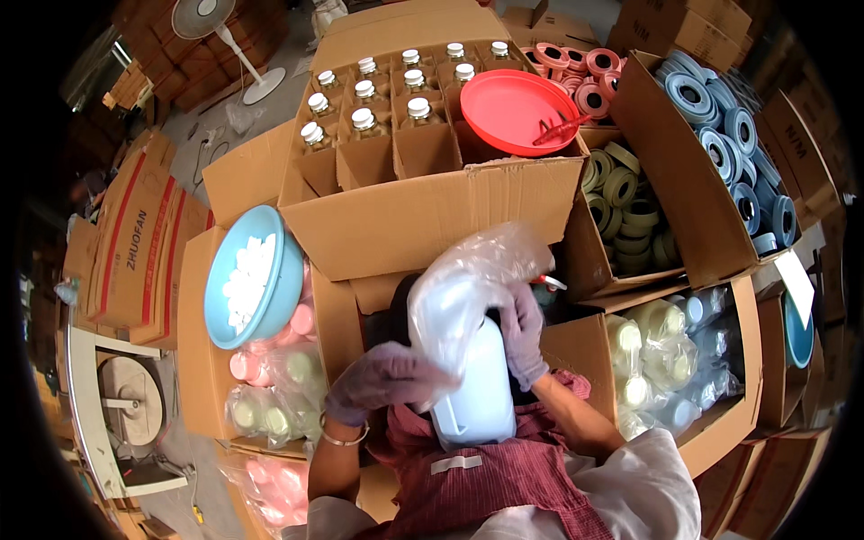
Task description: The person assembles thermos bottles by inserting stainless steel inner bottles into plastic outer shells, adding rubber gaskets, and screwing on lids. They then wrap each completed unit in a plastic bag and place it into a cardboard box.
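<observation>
A light blue plastic container rests against my lap, its lower end on my dark red checked apron. Over its far end bunches a clear plastic bag, which hides that part. My left hand, in a thin purple glove, is closed on the bag's near left edge. On the other side, my gloved right hand has its fingers closed on the bag's right edge, close beside the container. A small red and white thing shows just past my right hand; its kind is unclear.
Ahead stands a divided carton of white-capped clear bottles, with a red basin on its corner. At left, a blue basin holds small white pieces. Cartons at right hold blue rings, olive rings and bagged containers.
</observation>
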Available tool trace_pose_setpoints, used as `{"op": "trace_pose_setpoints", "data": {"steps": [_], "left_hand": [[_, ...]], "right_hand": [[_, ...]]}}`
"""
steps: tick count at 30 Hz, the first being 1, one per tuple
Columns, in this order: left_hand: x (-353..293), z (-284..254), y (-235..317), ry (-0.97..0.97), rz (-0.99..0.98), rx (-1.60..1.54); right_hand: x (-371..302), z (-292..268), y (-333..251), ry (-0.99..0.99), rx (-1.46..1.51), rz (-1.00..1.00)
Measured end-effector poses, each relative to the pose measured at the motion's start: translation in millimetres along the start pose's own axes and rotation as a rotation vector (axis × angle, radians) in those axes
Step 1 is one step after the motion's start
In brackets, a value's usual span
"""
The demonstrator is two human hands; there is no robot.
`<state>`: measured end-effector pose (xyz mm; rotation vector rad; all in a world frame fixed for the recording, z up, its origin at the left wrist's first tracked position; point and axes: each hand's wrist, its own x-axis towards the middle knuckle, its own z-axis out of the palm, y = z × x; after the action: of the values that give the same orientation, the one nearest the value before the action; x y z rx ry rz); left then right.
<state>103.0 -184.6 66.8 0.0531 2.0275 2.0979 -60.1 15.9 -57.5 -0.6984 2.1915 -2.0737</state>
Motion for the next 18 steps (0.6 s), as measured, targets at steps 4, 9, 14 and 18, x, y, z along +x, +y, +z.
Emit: {"op": "trace_pose_setpoints", "data": {"steps": [4, 9, 14, 18], "left_hand": [[-29, 15, -10, -0.345, -0.063, -0.081], [-59, 54, -88, -0.496, -0.293, 0.187], [-80, 94, -115, -0.324, -0.379, 0.069], [-39, 153, -112, -0.407, -0.184, -0.413]], "right_hand": [[-38, -30, 24, -0.146, -0.367, -0.221], [-67, -93, 16, -0.808, -0.655, -0.865], [-117, -167, -23, -1.075, -0.674, -0.760], [-54, -157, -83, -0.661, -0.408, -0.084]]}}
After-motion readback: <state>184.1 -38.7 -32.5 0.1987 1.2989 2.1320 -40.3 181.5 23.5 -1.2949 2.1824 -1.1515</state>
